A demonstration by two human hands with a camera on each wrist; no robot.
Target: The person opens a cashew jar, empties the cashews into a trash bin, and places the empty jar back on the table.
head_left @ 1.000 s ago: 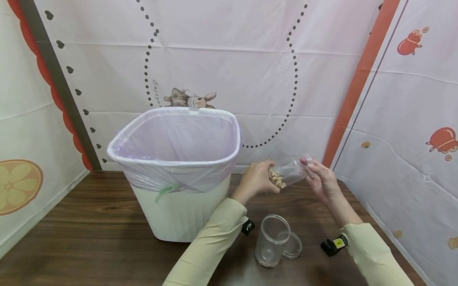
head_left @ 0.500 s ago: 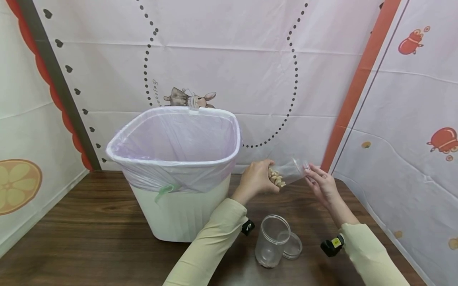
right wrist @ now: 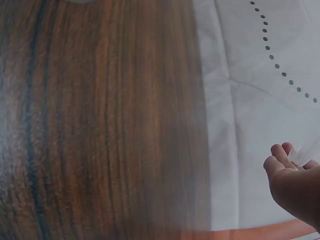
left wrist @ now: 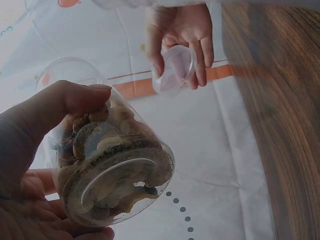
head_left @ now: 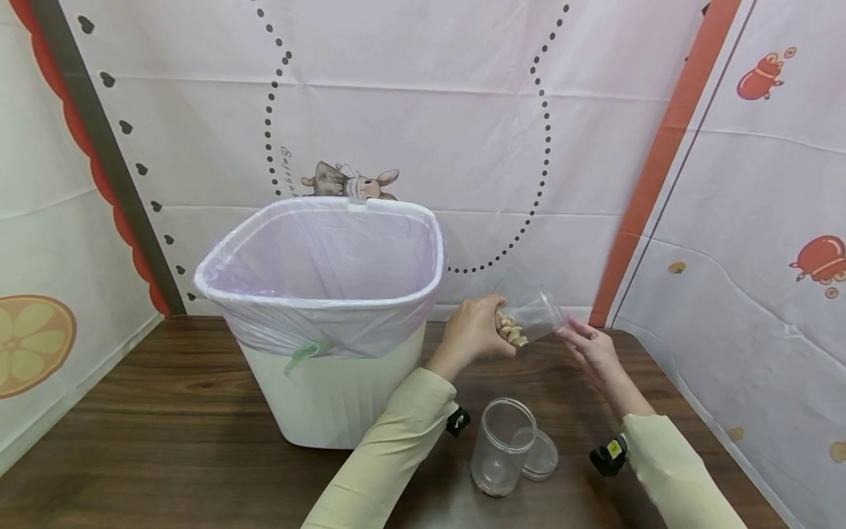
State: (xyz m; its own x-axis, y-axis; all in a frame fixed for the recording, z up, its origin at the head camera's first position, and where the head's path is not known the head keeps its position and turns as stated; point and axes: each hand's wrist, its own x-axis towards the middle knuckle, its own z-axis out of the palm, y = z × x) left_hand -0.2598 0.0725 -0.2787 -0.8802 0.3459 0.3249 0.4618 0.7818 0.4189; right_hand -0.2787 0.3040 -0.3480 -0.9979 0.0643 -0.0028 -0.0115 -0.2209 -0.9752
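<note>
My left hand [head_left: 472,330] grips a clear plastic jar [left wrist: 125,180] above the table, fingers and thumb wrapped round its base end. The jar is tilted, its mouth toward the right. Brownish-beige dried pieces, mushroom-like in the left wrist view, lie massed at its bottom. To the right, my right hand [head_left: 598,354] pinches a clear round lid [left wrist: 175,70], which is off the jar and just beside its mouth. Only part of that hand and a sliver of the lid show at the right edge of the right wrist view.
A white bin [head_left: 324,397] with a pale purple liner stands left of my hands. Nearer me on the wooden table [head_left: 132,441] stand a second clear jar [head_left: 499,459], uncovered with a little residue inside, and its lid [head_left: 543,455]. Printed cloth [head_left: 410,139] screens the back and sides.
My right hand has moved down and slightly toward me with the lid, away from the jar's mouth. The left hand and its jar have stayed almost still.
</note>
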